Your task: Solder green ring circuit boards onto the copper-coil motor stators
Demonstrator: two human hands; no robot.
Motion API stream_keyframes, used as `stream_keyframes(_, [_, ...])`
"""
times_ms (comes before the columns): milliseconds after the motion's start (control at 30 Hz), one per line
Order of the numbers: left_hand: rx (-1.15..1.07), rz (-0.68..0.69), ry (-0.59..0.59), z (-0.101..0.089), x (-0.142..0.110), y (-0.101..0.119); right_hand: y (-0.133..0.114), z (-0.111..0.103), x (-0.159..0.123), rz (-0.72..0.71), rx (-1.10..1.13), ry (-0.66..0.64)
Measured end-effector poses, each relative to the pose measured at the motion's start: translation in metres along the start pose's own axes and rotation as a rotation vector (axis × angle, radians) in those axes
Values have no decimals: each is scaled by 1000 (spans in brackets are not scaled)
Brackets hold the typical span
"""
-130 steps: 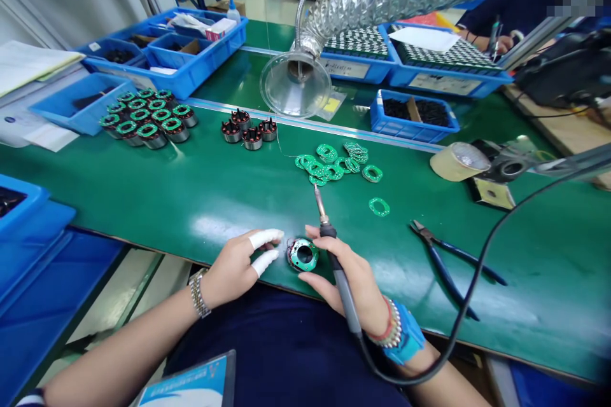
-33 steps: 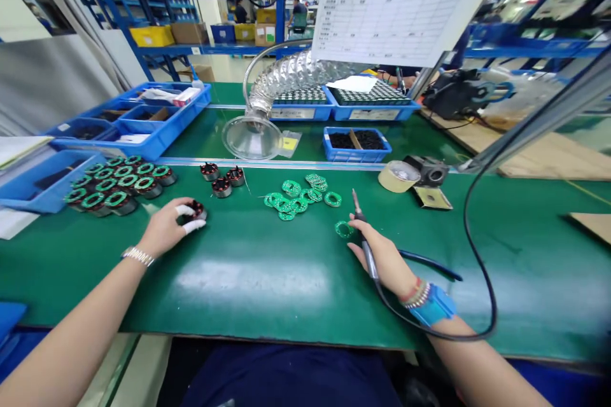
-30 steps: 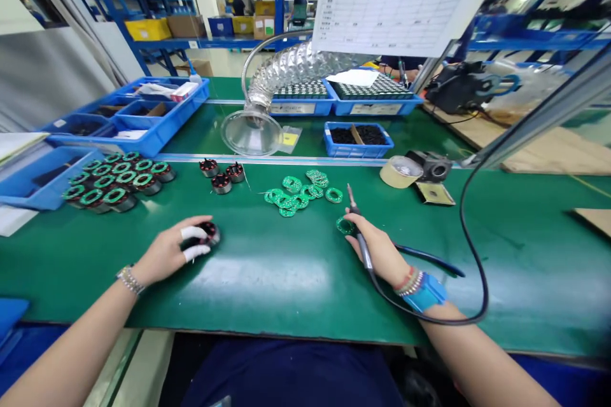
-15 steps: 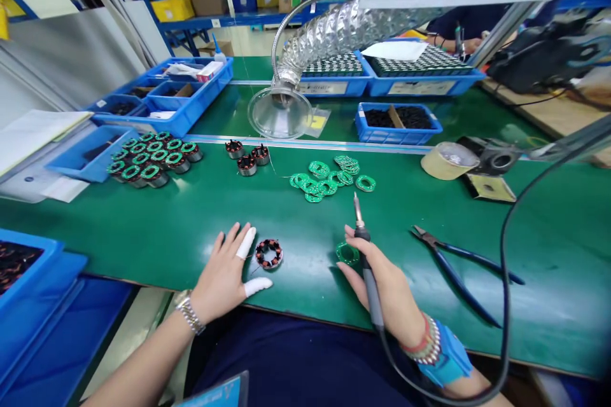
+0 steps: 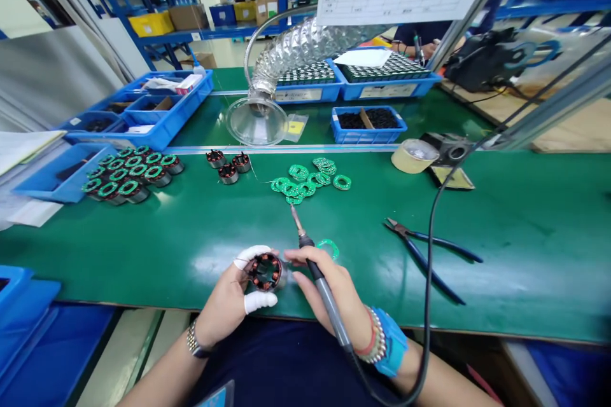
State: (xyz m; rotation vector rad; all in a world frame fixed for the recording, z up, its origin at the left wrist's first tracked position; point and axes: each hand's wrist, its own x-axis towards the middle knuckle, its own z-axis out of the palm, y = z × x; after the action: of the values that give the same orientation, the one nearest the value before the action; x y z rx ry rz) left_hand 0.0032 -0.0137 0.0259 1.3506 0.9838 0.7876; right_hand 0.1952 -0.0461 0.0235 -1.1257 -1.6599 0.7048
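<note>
Head view: a wound motor core [image 5: 275,275] is gripped in the left hand [image 5: 228,300], thumb and fingers curled around its sides, near the close edge of the desk [image 5: 191,229]. Two digits of that hand are wrapped in white finger covers [image 5: 260,301]. With the right hand [image 5: 337,286], a soldering iron [image 5: 329,305] is held, tip aimed away from the hands toward the pile of green ring boards [image 5: 305,189]; whether a board is touched by it can't be told. Thumb and index finger of the right hand are parted a little, right beside the core, and contact can't really be made out. One loose ring board [image 5: 335,248] is partly hidden just beyond that hand. Pliers [image 5: 401,231] are spread open, lying off to its right. Three bare cores [image 5: 228,173] are grouped ahead of the left hand, and board-topped cores [image 5: 119,177] are clustered farther left.
</note>
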Motion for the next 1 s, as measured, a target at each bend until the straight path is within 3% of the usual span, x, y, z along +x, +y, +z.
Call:
stream_keyframes(200, [-94, -72, -50, 2, -3, -6, 3, -7, 0, 40, 62, 89])
stream_keyframes(367, [-20, 26, -87, 4, -4, -4, 5, -15, 0, 117, 107, 99])
stream_keyframes(633, [406, 133, -80, 12, -2, 6, 1, -13, -1, -96, -170, 27])
stream_keyframes(833, [243, 88, -117, 2, -1, 10, 10, -28, -6, 52, -67, 59])
stream_keyframes(1000, [296, 124, -119, 3, -1, 9, 10, -28, -8, 92, -25, 66])
